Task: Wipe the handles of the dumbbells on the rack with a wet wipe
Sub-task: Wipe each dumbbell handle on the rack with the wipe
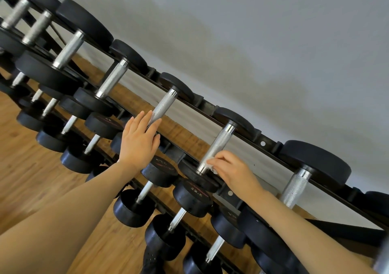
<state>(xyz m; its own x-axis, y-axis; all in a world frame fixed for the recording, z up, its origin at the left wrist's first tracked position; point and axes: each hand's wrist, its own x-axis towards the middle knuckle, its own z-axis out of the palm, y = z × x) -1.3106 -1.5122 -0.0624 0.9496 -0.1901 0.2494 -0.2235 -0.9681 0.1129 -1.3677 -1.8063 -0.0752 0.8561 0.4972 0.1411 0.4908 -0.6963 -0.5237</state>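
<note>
Dumbbells line a black steel rack (263,142) that runs diagonally across the view against a grey wall (273,31), with lower tiers of smaller ones below over a wooden plank floor (31,168). Each has round black rubber heads and a knurled, silvery metal handle.

The right hand (232,171) has its fingers curled, pinching a crumpled white wet wipe (210,164) against the lower end of one top-tier handle (216,147), just above the near black head (only a small scrap of the wipe shows past the fingertips). That handle is bright at its collars and rough along the middle.

The left hand (140,139) is flat and relaxed, fingers straight and together, resting on the lower part of the neighbouring handle (162,107) and the head beneath it; it grips nothing.

A dumbbell head (192,196) on the tier below carries the marking 22.5 in pale numerals. Further handles to the left are blurred. Both forearms are bare.
</note>
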